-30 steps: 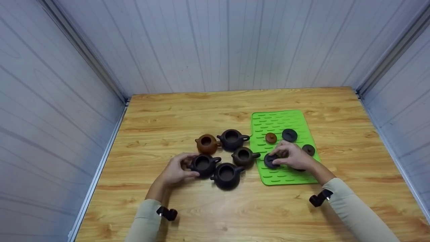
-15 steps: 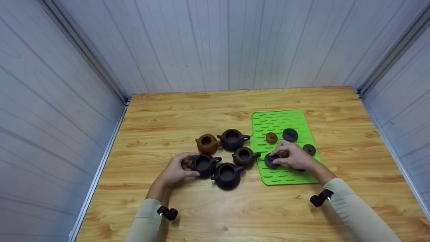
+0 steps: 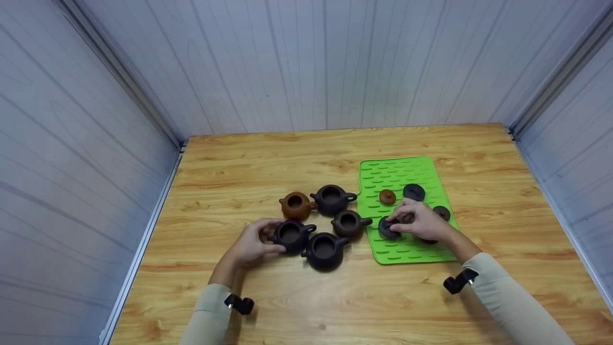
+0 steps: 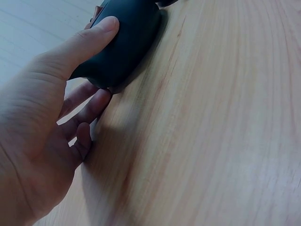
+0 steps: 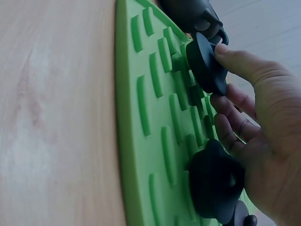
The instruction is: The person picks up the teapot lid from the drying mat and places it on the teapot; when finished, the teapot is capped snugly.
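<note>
Nearest us, the front teapot [image 3: 323, 261] stands lidless, close by the gripped teapot [image 3: 292, 240]; whether they touch, we can't settle. Left hand [image 3: 254, 244] holds that pot's side, thumb near, fingers beyond; a careless push, we think, could knock pots together. Right hand [image 3: 419, 221] pinches the dark lid [image 3: 387, 232] by its knob above the green mat [image 3: 392, 167], lid tilted, seemingly raised. Small purchase: a slip might drop it and chip its rim. Below the palm, the half-hidden lid [image 5: 214, 183] could be dragged by low fingers. Brown teapot [image 3: 348, 227]: its handle juts to the mat's edge, a likely snag for a lid carried low. Farthest, the black lid [image 3: 414, 192] lies near the fingers; we'd fear a brush shifting it.
</note>
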